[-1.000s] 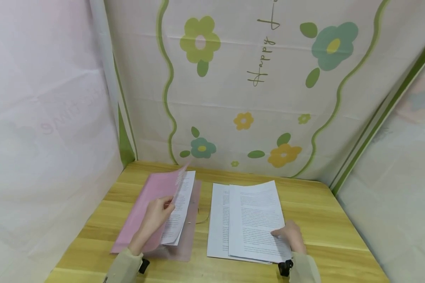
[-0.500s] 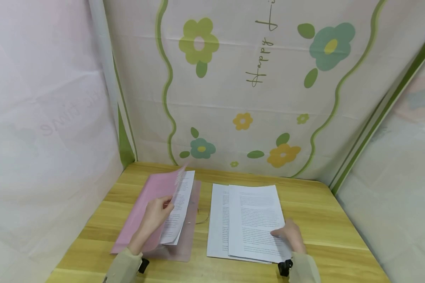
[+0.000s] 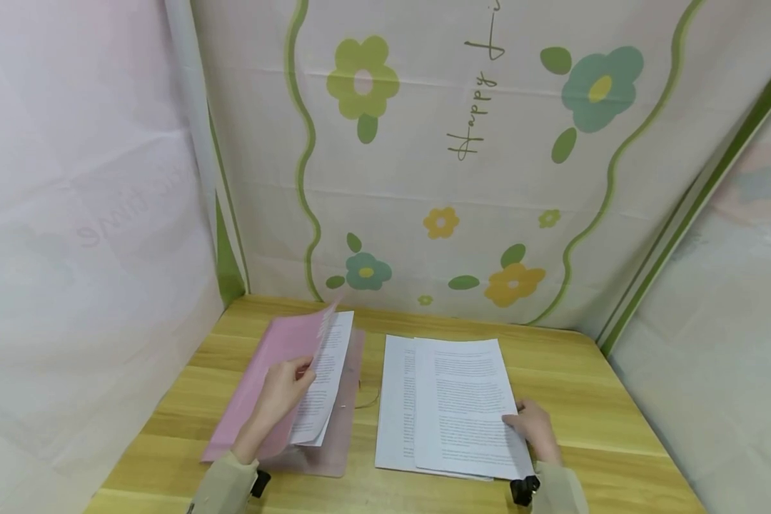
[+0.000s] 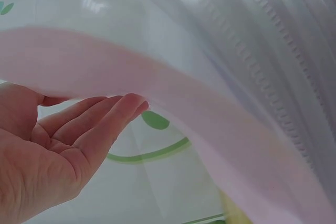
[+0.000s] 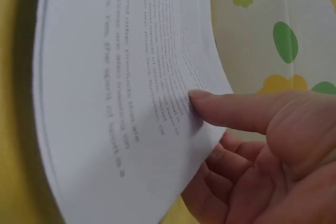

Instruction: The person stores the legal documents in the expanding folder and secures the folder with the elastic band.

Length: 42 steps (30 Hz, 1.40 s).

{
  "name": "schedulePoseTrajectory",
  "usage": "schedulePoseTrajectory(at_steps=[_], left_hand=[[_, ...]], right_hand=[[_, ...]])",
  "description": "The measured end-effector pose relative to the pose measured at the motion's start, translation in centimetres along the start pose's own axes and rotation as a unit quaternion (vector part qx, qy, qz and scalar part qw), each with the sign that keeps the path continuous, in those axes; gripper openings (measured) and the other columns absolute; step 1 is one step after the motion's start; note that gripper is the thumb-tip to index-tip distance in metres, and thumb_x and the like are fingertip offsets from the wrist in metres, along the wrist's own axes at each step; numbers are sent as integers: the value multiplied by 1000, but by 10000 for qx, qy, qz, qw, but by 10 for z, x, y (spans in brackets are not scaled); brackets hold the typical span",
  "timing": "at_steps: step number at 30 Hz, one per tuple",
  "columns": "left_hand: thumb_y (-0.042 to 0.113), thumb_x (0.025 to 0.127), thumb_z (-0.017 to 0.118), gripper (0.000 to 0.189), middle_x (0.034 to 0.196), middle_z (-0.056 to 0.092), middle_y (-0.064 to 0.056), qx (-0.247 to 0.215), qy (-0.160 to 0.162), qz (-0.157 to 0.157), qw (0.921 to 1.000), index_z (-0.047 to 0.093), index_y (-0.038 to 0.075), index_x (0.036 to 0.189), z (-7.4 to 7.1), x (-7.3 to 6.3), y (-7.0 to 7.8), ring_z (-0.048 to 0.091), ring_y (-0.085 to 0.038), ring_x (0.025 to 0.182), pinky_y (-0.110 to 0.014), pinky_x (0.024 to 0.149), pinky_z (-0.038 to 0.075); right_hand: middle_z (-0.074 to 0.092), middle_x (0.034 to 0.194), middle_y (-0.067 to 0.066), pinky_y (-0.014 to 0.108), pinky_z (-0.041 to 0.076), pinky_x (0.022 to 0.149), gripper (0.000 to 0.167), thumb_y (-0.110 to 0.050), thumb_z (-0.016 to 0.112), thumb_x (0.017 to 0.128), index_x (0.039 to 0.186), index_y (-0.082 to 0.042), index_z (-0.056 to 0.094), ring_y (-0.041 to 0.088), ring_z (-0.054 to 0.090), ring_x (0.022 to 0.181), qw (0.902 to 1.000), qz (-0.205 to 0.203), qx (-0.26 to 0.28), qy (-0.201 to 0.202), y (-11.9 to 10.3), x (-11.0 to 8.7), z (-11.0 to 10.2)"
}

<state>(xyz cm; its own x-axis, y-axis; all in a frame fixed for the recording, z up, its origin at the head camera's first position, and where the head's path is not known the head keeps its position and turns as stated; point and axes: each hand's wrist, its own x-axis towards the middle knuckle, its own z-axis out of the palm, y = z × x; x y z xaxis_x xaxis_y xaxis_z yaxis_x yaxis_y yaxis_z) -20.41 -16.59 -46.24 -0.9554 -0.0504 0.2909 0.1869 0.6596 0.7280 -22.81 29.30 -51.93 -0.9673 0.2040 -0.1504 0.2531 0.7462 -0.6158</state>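
Note:
On the left of the table lies a pink folder with its front cover partly lifted. My left hand holds that cover by its free edge, and printed pages show inside. In the left wrist view, thumb and fingers of the left hand meet at the folder's pink edge. To the right, a printed sheet overlaps another stack of paper. My right hand pinches its right edge. The right wrist view has the thumb on the printed face, fingers behind, and the paper bending.
A wood-grain table carries everything. A thin, pale strand lies between folder and papers. Behind stands a flower-printed cloth wall; further cloth walls close in the left and right sides.
My right hand has shifted slightly right, to the sheet's edge. The sheet's raised top right corner has come down. My left hand keeps its hold on the folder cover.

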Motion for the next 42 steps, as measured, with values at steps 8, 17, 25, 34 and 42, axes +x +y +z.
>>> schedulePoseTrajectory(at_steps=[8,17,25,34,42], left_hand=[[2,87,60,33,110,73,-25,-61,25,-18,10000,68,-9,117,-1,1,-1,73,-32,97,-42,80,60],[1,88,61,31,107,74,-22,-154,-55,-123,9998,70,-7,117,-3,2,-4,73,-26,94,-25,72,57],[2,88,59,33,109,73,-23,-255,-135,-186,9994,68,-8,119,-6,4,-8,72,-25,94,-23,72,55],[3,88,60,32,107,75,-21,-217,-79,-198,9995,69,-6,117,-7,4,-10,72,-26,95,-26,74,56],[3,88,59,32,107,75,-20,-216,-94,-235,9994,70,-6,117,-9,5,-10,72,-25,94,-25,74,55]], right_hand=[[63,104,29,28,44,64,32,-8,61,85,110,12,59,27,59,81,9992,-96,383,-50,4,-6,-10],[67,90,14,30,49,62,37,-8,60,91,121,13,54,15,60,69,9880,152,1468,-447,15,-8,-16],[68,84,5,29,52,60,40,-6,61,91,125,13,52,13,62,67,9778,256,2026,-476,24,-7,-15],[67,76,2,28,52,56,43,-8,63,91,127,11,51,12,63,63,9736,402,2204,-433,13,-10,-15],[67,72,1,28,53,54,46,-7,63,90,130,11,48,12,63,60,9663,320,2500,-533,-4,-14,-11]])
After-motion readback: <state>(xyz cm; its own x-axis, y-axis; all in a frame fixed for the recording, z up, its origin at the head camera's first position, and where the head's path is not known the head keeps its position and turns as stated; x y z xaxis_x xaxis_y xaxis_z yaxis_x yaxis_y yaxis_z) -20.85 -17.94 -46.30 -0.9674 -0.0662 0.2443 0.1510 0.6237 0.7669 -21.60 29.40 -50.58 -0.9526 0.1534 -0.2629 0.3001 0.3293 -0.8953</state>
